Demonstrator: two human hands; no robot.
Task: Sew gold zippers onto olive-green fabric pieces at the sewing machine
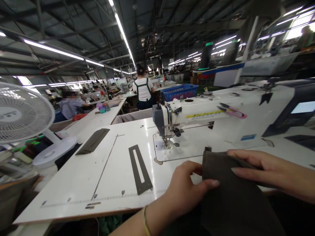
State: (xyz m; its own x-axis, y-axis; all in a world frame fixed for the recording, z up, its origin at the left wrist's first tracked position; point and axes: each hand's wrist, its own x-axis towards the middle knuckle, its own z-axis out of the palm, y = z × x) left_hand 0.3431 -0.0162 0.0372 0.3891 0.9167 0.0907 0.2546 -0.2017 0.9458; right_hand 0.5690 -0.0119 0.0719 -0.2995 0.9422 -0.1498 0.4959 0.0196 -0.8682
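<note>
A dark olive-brown piece of fabric [221, 186] hangs over the table's front edge, held up between both hands. My left hand [183, 186] pinches its left edge, thumb on the near face and fingers behind. On the right side, my right hand [261, 167] grips its upper edge, thumb in front. Just beyond the hands stands a white sewing machine [197, 121], its needle area left of the fabric's top. A flat brown strip with a long slot [140, 170] lies on the white tabletop [113, 177] left of my left hand.
Pink-handled snips [233, 111] rest on the machine arm. A folded dark fabric piece [93, 141] lies at the table's far left, near a white fan [19, 111]. Behind the machine is a blue crate [179, 92]. Two people sit farther off at other tables.
</note>
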